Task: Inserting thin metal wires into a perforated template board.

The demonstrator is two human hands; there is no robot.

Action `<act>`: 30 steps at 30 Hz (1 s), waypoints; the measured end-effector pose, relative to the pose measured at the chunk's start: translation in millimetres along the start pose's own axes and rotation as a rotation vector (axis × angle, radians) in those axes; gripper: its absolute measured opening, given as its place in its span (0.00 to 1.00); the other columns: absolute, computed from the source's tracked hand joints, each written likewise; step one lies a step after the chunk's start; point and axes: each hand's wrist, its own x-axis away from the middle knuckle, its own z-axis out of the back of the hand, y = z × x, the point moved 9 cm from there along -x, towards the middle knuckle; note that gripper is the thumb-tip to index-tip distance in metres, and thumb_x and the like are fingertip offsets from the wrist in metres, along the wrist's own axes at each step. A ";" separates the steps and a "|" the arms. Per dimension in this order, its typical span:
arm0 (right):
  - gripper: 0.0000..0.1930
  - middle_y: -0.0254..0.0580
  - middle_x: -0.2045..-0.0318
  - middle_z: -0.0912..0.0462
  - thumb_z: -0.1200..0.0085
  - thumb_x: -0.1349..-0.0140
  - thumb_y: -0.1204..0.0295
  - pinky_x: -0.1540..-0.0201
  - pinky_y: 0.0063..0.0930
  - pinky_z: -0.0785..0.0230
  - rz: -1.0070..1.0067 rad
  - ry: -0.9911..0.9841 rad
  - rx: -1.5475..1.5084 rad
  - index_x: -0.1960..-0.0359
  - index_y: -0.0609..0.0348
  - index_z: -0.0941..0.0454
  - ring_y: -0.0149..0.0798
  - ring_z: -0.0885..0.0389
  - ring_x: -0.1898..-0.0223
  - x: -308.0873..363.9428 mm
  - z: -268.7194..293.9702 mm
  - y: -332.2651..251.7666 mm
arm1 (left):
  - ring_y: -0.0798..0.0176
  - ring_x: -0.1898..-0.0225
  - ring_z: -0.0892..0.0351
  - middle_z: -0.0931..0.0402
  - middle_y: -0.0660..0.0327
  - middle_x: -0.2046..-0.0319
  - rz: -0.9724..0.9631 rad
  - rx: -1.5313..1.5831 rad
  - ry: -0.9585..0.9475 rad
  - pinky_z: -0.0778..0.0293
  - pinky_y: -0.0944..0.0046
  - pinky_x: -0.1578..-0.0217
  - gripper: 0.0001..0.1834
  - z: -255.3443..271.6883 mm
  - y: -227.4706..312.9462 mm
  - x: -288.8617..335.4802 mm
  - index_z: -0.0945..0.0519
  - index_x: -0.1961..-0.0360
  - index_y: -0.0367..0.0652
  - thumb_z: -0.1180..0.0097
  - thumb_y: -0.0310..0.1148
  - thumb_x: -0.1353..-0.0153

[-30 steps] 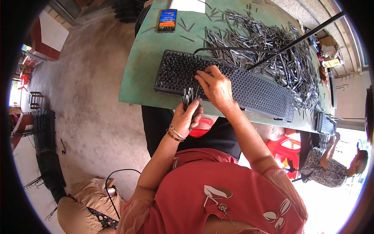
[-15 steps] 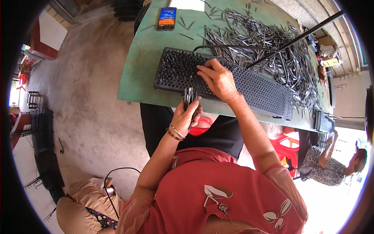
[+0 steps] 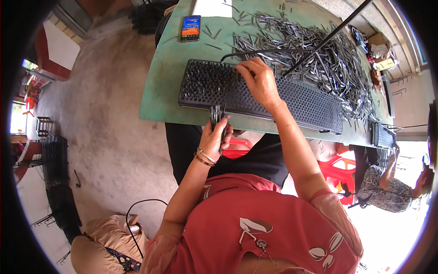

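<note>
Found a bundle of slim metal rods [image 3: 216, 113] closed in the left hand [image 3: 213, 138], gripped low between fingers and palm, thumb laid along the side, upper ends aimed toward the near edge of a black perforated tray [image 3: 301, 102]. Saw in the tray a dense stand of upright dark pieces [image 3: 205, 77] at the left end, bare holes along the near rim there and over most of the right stretch. Noted the right hand [image 3: 263, 86] above the tray, beside the boundary between filled and bare holes, thumb and fingers curled toward one another in a near-pinch. Could not tell, at such a small scale, whether to count a rod between those fingertips.

Judged the step in hand as mid-loading: rods stood into holes, only the left part filled. Judged as called for next: one rod parted from the bundle, a fine fingertip pinch, an upright aim at a bare hole, a steady left grip against spilling the rest.

Saw beyond the tray a large loose pile of similar rods [image 3: 319, 59], spread in a tangle over the green table [image 3: 166, 61]. Noted also a black slanting bar [image 3: 340, 28] crossing above, a lit phone [image 3: 190, 28] and a white sheet [image 3: 212, 8] toward the far left. Farther off, at right, glimpsed a red stool [image 3: 340, 171] and a person in a patterned top [image 3: 385, 189].
</note>
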 end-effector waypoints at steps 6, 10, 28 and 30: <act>0.09 0.47 0.69 0.21 0.45 0.41 0.73 0.70 0.30 0.33 -0.167 -0.026 -0.062 0.64 0.67 0.21 0.43 0.23 0.73 19.0 2.2 20.2 | 0.74 0.83 0.35 0.28 0.62 0.76 0.019 0.055 0.007 0.43 0.75 0.87 0.13 -5.8 5.2 -7.3 0.28 0.55 0.42 0.51 0.39 0.35; 0.07 0.47 0.68 0.21 0.46 0.42 0.75 0.66 0.32 0.30 -0.098 -0.029 -0.047 0.64 0.66 0.21 0.48 0.21 0.69 30.7 -4.2 17.3 | 0.75 0.83 0.35 0.29 0.63 0.76 0.047 -0.002 0.060 0.44 0.75 0.87 0.14 -3.3 -0.1 -12.8 0.28 0.55 0.41 0.50 0.39 0.36; 0.08 0.38 0.72 0.22 0.41 0.42 0.72 0.73 0.21 0.36 -0.307 -0.061 -0.215 0.64 0.64 0.18 0.28 0.27 0.75 40.2 -2.4 9.0 | 0.77 0.84 0.36 0.28 0.63 0.77 0.029 -0.024 -0.047 0.44 0.77 0.89 0.13 -11.8 7.5 -4.7 0.29 0.55 0.40 0.48 0.37 0.36; 0.08 0.37 0.72 0.23 0.41 0.41 0.72 0.73 0.21 0.36 -0.430 -0.205 -0.316 0.64 0.64 0.18 0.26 0.28 0.74 56.3 -13.4 4.5 | 0.78 0.84 0.36 0.28 0.64 0.77 -0.013 -0.042 -0.078 0.43 0.77 0.89 0.12 -16.0 10.6 0.6 0.28 0.57 0.40 0.49 0.36 0.35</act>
